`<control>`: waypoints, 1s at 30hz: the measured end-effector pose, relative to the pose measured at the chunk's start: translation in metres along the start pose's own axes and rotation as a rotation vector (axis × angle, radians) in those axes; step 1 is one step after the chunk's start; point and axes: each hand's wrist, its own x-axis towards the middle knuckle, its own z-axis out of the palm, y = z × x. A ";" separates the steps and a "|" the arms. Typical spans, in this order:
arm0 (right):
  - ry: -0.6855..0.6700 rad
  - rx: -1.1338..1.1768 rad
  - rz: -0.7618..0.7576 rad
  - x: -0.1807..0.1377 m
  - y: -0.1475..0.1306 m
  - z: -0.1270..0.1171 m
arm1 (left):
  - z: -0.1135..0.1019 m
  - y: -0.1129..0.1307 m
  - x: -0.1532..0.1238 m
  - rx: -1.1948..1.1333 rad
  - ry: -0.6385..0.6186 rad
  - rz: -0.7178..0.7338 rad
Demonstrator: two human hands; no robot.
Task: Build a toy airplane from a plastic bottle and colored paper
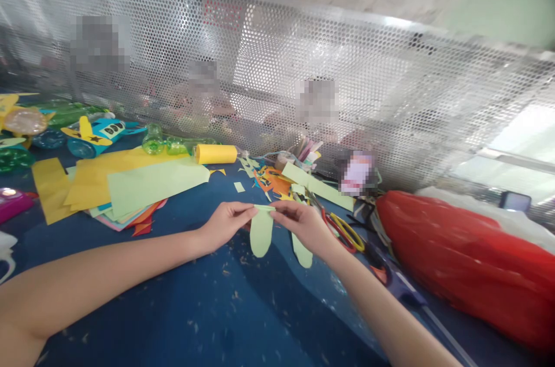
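Observation:
My left hand (228,221) and my right hand (301,222) both pinch the top edge of a light green paper cut-out (261,233) just above the blue table (208,309). The cut-out has a rounded lobe hanging down between my hands. A second green lobe (302,251) shows below my right hand. Fingers of both hands are closed on the paper's upper fold.
A stack of yellow, green and pink paper sheets (130,185) lies at the left. A yellow roll (215,154), plastic bottles (165,143) and a bottle-plane craft (97,134) stand farther back. Scissors (344,232) lie beside my right hand. A red plastic bag (459,263) fills the right. A perforated metal screen (303,66) backs the table.

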 end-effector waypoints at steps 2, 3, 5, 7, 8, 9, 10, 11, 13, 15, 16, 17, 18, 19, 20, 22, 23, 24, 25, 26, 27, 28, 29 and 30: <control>0.000 -0.009 0.004 0.000 0.000 0.000 | 0.000 0.001 0.000 -0.001 -0.014 -0.003; -0.001 -0.014 0.005 0.000 -0.001 0.000 | 0.001 0.001 -0.001 0.003 -0.020 -0.004; 0.000 -0.020 0.012 0.000 -0.003 0.000 | 0.001 0.002 -0.001 0.022 -0.027 0.003; 0.005 -0.021 0.023 0.000 -0.003 0.000 | 0.001 0.002 -0.001 0.050 -0.038 0.019; 0.005 -0.020 0.027 0.000 -0.003 0.000 | 0.000 0.001 -0.001 0.063 -0.040 0.028; 0.002 -0.021 0.029 0.000 -0.002 0.000 | 0.000 0.001 0.000 0.070 -0.036 0.037; -0.004 -0.022 0.029 0.000 -0.002 0.000 | -0.001 0.000 0.000 0.074 -0.025 0.045; -0.010 -0.023 0.028 0.000 -0.001 0.001 | -0.001 -0.001 0.000 0.076 -0.010 0.053; -0.021 -0.023 0.025 0.000 -0.001 0.003 | -0.003 -0.003 0.001 0.085 0.025 0.064; -0.029 -0.008 0.018 -0.001 -0.001 0.004 | -0.004 -0.004 0.002 0.097 0.041 0.068; -0.034 0.003 0.012 -0.001 -0.002 0.005 | -0.004 -0.005 0.002 0.103 0.043 0.069; -0.037 0.015 0.002 -0.002 -0.002 0.006 | -0.004 -0.005 0.002 0.108 0.044 0.070; -0.040 0.026 -0.008 -0.002 -0.003 0.006 | -0.004 -0.005 0.002 0.111 0.045 0.069; -0.042 0.037 -0.017 -0.002 -0.002 0.006 | -0.004 -0.004 0.002 0.111 0.047 0.069; -0.046 0.046 -0.026 -0.002 -0.002 0.006 | -0.004 -0.004 0.002 0.112 0.048 0.068; -0.053 0.069 -0.038 -0.002 0.000 0.006 | -0.003 -0.003 0.001 0.114 0.047 0.076; -0.060 0.081 -0.041 -0.001 0.002 0.006 | -0.003 -0.003 0.001 0.117 0.045 0.086; -0.064 0.093 -0.043 -0.001 0.003 0.007 | -0.002 -0.003 0.001 0.123 0.043 0.100; -0.065 0.103 -0.046 -0.001 0.004 0.007 | -0.002 -0.003 0.001 0.131 0.039 0.116; -0.068 0.115 -0.047 -0.001 0.004 0.007 | -0.002 -0.003 0.001 0.138 0.036 0.132; -0.073 0.130 -0.046 -0.002 0.005 0.008 | -0.002 -0.002 0.000 0.144 0.032 0.147; -0.080 0.148 -0.044 -0.002 0.005 0.009 | -0.001 -0.002 0.000 0.148 0.029 0.161; -0.086 0.168 -0.036 -0.002 0.005 0.009 | -0.001 -0.002 0.000 0.152 0.024 0.173; -0.090 0.191 -0.026 -0.003 0.004 0.010 | -0.001 -0.001 0.000 0.155 0.019 0.183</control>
